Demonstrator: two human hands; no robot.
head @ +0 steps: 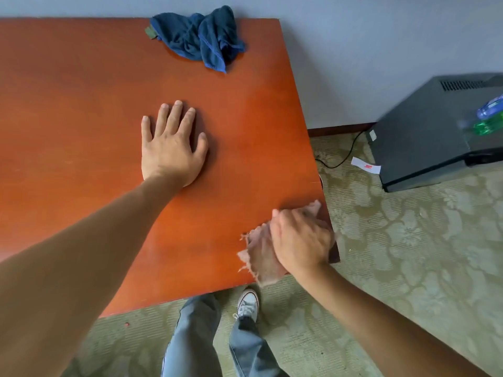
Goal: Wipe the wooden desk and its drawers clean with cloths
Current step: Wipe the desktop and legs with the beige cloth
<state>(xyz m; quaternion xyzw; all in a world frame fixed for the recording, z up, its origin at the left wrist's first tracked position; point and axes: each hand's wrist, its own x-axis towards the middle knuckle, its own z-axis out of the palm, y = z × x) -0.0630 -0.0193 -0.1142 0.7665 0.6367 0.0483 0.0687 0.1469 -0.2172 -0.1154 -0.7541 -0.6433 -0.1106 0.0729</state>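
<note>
The reddish wooden desk (95, 104) fills the left and middle of the head view. My left hand (170, 148) lies flat on the desktop near its middle, fingers spread, holding nothing. My right hand (299, 240) presses a frayed pale pink cloth (258, 257) onto the desk's near right corner, fingers curled over it. The cloth hangs slightly past the front edge. A crumpled dark blue cloth (202, 38) lies at the far edge of the desk by the wall. No drawers are visible.
A dark grey box-like appliance (424, 137) stands on the patterned green carpet to the right, with a green and blue plastic bottle (490, 115) on top. A black cable (343, 159) and a white tag (366, 165) lie beside it. My legs and white sneaker (247, 304) show below the desk edge.
</note>
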